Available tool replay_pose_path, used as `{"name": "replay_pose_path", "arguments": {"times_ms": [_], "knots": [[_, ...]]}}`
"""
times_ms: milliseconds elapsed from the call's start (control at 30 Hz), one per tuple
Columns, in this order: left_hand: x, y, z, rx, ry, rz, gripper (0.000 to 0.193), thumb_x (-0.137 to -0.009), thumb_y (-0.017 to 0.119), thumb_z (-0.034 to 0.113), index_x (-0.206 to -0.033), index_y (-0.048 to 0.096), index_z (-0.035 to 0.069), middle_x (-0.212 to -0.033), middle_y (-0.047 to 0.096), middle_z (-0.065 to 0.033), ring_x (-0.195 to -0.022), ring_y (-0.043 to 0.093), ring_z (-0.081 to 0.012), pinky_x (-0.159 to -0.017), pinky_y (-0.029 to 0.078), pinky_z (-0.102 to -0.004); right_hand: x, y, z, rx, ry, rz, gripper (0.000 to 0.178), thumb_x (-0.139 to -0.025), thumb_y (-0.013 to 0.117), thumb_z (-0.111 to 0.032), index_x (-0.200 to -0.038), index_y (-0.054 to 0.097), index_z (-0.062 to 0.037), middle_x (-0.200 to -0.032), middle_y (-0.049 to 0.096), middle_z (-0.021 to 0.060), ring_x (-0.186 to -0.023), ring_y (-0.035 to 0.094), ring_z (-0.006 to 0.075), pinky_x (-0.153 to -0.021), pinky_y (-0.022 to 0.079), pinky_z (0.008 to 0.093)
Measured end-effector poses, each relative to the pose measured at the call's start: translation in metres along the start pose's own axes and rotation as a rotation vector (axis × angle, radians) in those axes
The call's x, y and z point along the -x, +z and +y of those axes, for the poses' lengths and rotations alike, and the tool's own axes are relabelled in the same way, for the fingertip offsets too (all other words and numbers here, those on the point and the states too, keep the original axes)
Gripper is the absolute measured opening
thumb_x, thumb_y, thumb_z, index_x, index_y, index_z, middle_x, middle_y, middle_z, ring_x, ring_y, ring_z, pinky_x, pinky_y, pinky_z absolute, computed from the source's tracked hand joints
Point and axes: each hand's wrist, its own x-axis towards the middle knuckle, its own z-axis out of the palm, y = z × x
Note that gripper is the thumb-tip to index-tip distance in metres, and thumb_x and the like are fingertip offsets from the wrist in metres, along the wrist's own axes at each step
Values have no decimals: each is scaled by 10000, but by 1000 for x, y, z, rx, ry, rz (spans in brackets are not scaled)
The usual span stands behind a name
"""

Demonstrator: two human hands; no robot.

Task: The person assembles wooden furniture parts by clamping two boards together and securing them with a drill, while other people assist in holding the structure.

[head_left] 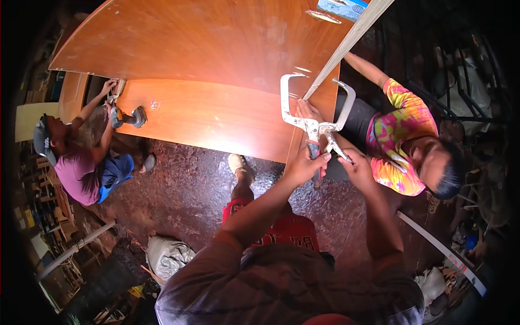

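Note:
A large white C-shaped locking clamp point(312, 125) with worn paint is held in both my hands. My left hand point(304, 169) is closed round its dark red-trimmed handle. On the other handle, my right hand point(357, 169) has its fingers wrapped. The jaws are spread apart, one on each side of the lower end of a pale wooden strip point(346, 46). Whether either jaw tip touches wood I cannot tell. Behind the clamp, a co-worker's hand point(307, 110) rests by the strip's end, against the glossy orange-brown wooden panel point(195, 43).
At right, a person in a tie-dye shirt point(403, 127) crouches close to the clamp. Another person in a purple shirt point(81, 168) holds a power drill point(129, 117) at the panel's far left. A lower panel point(216, 116) adjoins the big one. A white sack point(168, 257) lies on the floor.

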Motion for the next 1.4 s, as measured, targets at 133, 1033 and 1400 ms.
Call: {"name": "replay_pose_path", "arguments": {"times_ms": [133, 1033, 1400], "knots": [[-1, 5, -11, -16, 6, 30, 177, -945, 619, 189, -1009, 538, 45, -803, 610, -55, -698, 603, -124, -585, 502, -271, 10, 33, 1, -279, 34, 87, 182, -949, 610, -158, -1042, 605, -2, -878, 667, 76, -807, 593, 110, -725, 473, 281], [-30, -43, -17, 257, -11, -492, 593, -800, 732, 348, -1212, 481, 3, -1091, 579, -146, -1033, 593, -244, -915, 494, -372, -8, 71, 20, -1668, 240, -856, 757, -956, 437, -559, -1422, 293, 20, -1360, 478, 231, -1214, 523, 370, -1040, 393, 494], [-40, -54, 15, 104, 20, -703, 476, -859, 694, 151, -1267, 496, 7, -1164, 609, -128, -1037, 611, -187, -891, 495, -312, -18, 76, 22, -1572, 212, -919, 638, -958, 478, -373, -1402, 345, 66, -1300, 508, 223, -1148, 557, 326, -978, 437, 455]]}}
